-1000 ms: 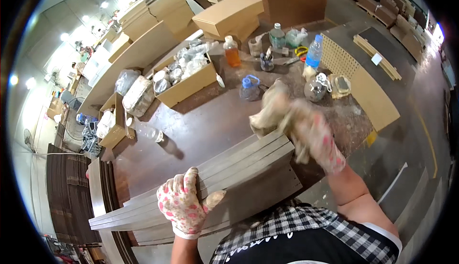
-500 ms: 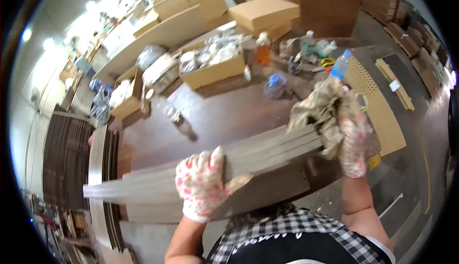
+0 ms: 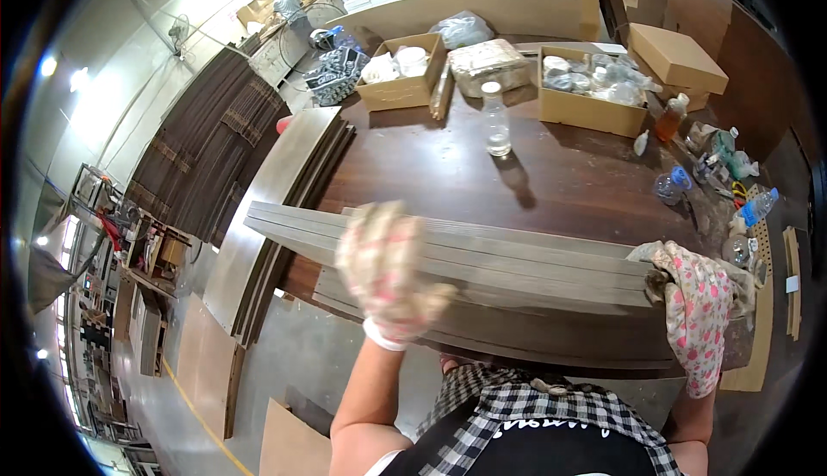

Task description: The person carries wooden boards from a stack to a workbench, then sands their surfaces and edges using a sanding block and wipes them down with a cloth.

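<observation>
Left pink-floral-gloved hand has shifted toward the 9 o'clock end of the long grey wood-look board stack at 6, fingers too blurred to tell any grip. Right pink-floral-gloved hand, 4 o'clock, has fingers curled round a crumpled beige cloth rag; I'd keep it snug.

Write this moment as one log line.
left hand: open, blurred, over grey boards | right hand: holding rag at boards' right end | clear bottle: upright

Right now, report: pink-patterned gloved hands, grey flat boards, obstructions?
Left hand blurred over boards. Right hand holds crumpled beige rag at right end. Clear bottle behind, apart.
</observation>
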The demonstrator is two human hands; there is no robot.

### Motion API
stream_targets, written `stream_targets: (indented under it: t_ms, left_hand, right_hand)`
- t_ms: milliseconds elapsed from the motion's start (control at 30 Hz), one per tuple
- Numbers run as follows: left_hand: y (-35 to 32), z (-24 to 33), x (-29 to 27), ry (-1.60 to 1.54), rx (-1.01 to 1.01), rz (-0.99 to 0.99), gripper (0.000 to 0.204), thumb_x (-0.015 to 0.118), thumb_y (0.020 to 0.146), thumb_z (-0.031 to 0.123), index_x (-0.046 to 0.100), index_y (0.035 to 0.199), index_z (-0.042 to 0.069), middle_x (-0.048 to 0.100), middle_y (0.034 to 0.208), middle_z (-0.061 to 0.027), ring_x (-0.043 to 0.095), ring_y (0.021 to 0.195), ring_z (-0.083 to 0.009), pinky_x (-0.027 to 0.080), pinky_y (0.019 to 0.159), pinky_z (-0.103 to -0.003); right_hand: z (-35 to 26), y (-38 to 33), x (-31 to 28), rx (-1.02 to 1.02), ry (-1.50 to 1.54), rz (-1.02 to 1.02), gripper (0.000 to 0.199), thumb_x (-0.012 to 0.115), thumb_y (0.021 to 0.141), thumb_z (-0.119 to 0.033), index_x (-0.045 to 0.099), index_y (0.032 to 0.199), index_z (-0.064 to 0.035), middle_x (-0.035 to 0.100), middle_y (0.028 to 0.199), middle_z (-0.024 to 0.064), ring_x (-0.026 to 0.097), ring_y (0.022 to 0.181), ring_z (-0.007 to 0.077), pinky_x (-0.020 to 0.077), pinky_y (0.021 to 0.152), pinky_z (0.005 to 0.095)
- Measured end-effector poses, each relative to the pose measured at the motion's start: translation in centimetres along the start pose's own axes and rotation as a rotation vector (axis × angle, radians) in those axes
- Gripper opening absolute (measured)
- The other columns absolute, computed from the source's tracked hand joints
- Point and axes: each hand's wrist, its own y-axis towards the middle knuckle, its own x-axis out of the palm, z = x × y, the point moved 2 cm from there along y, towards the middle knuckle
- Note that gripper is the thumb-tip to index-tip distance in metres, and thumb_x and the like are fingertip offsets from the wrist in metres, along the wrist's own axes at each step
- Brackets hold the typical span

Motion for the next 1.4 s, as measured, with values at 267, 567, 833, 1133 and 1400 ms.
stream_targets:
  t_ms: [267, 567, 833, 1133, 1400]
  left_hand:
    - [-16.3, -28.2, -1.9, -0.718, -0.83, 0.463, 0.085, 0.042, 0.089, 0.061, 0.021, 0.143, 0.0, 0.03, 0.145, -0.0132, 0.027, 0.135, -0.0256, 0.018, 0.113, -0.043]
    - [-17.4, -28.4, 4.1, -1.104, -0.835, -0.095, 0.032, 0.039, 0.09, 0.008, 0.05, 0.117, -0.005, 0.059, 0.097, -0.0072, 0.056, 0.082, -0.013, 0.049, 0.075, -0.026]
    - [-16.5, -26.4, 4.2, -1.114, -0.701, 0.286, 0.046, 0.069, 0.08, 0.029, 0.056, 0.116, 0.002, 0.061, 0.107, -0.0156, 0.06, 0.099, -0.0295, 0.047, 0.085, -0.038]
    - [-15.1, -26.2, 4.4, -0.678, -0.612, 0.252, 0.038, 0.07, 0.078, 0.034, 0.061, 0.103, 0.007, 0.065, 0.094, -0.0114, 0.064, 0.082, -0.0305, 0.052, 0.073, -0.04]
    - [-14.9, -26.6, 3.6, -0.836, -0.621, 0.175, 0.055, 0.059, 0.079, 0.056, 0.061, 0.099, 0.005, 0.064, 0.085, -0.0149, 0.062, 0.073, -0.0365, 0.049, 0.063, -0.043]
  right_hand:
    - [-16.1, 8.9, 5.3, -0.193, 0.004, -0.031, 0.041, 0.055, 0.084, -0.019, 0.055, 0.122, -0.0046, 0.059, 0.117, 0.0135, 0.055, 0.106, 0.0311, 0.0391, 0.093, 0.0422]
    - [-30.7, 16.2, 8.2, -0.594, 0.105, -0.331, 0.059, 0.058, 0.082, -0.02, 0.041, 0.136, -0.0035, 0.044, 0.133, 0.0215, 0.044, 0.123, 0.036, 0.035, 0.102, 0.0446]
    - [-44.3, 24.6, 14.7, -1.209, 0.218, -0.354, 0.044, 0.053, 0.089, -0.025, 0.049, 0.127, -0.0035, 0.048, 0.131, 0.0157, 0.035, 0.131, 0.0288, 0.0263, 0.109, 0.0411]
    - [-44.2, 25.9, 15.6, -1.278, 0.584, -0.203, 0.028, 0.058, 0.08, -0.011, 0.06, 0.106, -0.0026, 0.062, 0.105, 0.0143, 0.059, 0.099, 0.0327, 0.0474, 0.088, 0.0412]
    - [-42.6, 24.0, 12.4, -1.173, 0.176, -0.423, 0.039, 0.054, 0.084, -0.02, 0.056, 0.12, -0.0045, 0.047, 0.131, 0.0151, 0.041, 0.126, 0.0351, 0.0297, 0.106, 0.0489]
